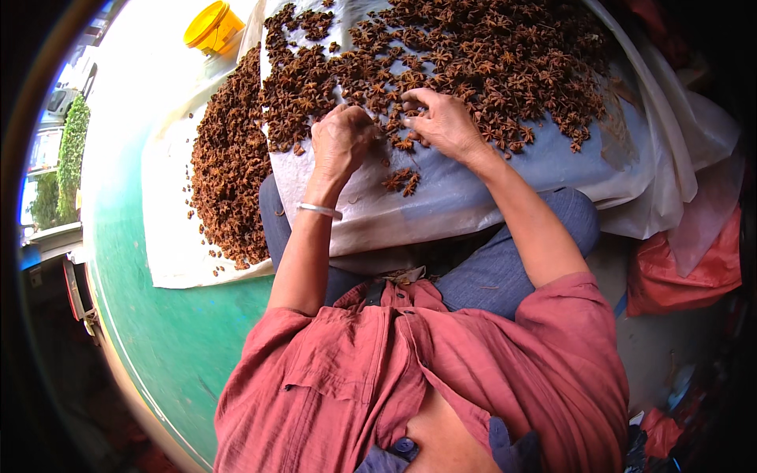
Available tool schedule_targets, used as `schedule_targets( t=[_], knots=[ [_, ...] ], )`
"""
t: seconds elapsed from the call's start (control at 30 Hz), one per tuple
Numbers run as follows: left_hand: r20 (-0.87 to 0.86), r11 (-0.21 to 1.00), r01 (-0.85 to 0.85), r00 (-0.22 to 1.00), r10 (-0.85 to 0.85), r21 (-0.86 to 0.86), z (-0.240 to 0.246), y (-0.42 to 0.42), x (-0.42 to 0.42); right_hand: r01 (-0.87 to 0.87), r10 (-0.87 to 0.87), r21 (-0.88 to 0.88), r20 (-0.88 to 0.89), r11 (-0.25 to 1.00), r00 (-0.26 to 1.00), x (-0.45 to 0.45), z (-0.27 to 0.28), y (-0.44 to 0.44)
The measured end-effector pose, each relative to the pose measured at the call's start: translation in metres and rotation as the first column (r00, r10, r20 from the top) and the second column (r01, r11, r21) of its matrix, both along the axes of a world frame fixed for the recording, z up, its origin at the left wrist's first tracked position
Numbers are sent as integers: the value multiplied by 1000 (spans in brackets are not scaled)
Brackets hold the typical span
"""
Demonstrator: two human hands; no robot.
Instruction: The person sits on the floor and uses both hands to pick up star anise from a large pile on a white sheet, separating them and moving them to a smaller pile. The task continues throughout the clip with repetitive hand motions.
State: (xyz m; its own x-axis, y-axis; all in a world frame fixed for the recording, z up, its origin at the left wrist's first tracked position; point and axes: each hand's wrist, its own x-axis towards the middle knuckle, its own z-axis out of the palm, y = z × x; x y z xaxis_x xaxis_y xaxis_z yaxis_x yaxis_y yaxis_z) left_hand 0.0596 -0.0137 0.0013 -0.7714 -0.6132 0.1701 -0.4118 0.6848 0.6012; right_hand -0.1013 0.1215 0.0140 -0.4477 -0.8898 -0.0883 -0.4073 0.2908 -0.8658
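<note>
Dried star anise pods lie spread over a whitish plastic sheet in front of me. My left hand, with a bangle on its wrist, is over the near edge of the pods, its fingers curled and their tips hidden; whether it holds a pod cannot be seen. My right hand is just beside it, thumb and fingers apart over the pods, some of them close under the fingertips. A small cluster of star anise lies apart on the sheet, nearer to me.
A large heap of star anise rests on a white sheet on the green floor at left. Beyond it stands a yellow plastic bucket. A red plastic bag is at right, past my knee.
</note>
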Motion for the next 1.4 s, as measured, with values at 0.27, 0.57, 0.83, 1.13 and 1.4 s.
schedule_targets(
  t=[0.27, 0.57, 0.83, 1.13, 1.4],
  knots=[
    [-369, 565, 259, 925, 88, 783, 42, 7, -17, -242, 249, -67, 368, 968, 896, 18, 10, -8],
    [-148, 861, 209, 976, -157, 464, 51, 23, 10, -82, 144, -140, 515, 987, 845, 13, 36, 6],
    [-107, 917, 271, 962, -250, 293, 73, 52, 43, -73, 215, -231, 684, 970, 697, 37, 23, 5],
    [-316, 245, 631, 640, -701, 736, 104, 82, 98, 154, 257, -315, 916, 936, 309, -22, 61, 17],
    [73, 925, 201, 980, -187, -322, 23, 12, 60, 74, -63, -210, 59, 975, 996, -23, 12, 6]
  ],
)
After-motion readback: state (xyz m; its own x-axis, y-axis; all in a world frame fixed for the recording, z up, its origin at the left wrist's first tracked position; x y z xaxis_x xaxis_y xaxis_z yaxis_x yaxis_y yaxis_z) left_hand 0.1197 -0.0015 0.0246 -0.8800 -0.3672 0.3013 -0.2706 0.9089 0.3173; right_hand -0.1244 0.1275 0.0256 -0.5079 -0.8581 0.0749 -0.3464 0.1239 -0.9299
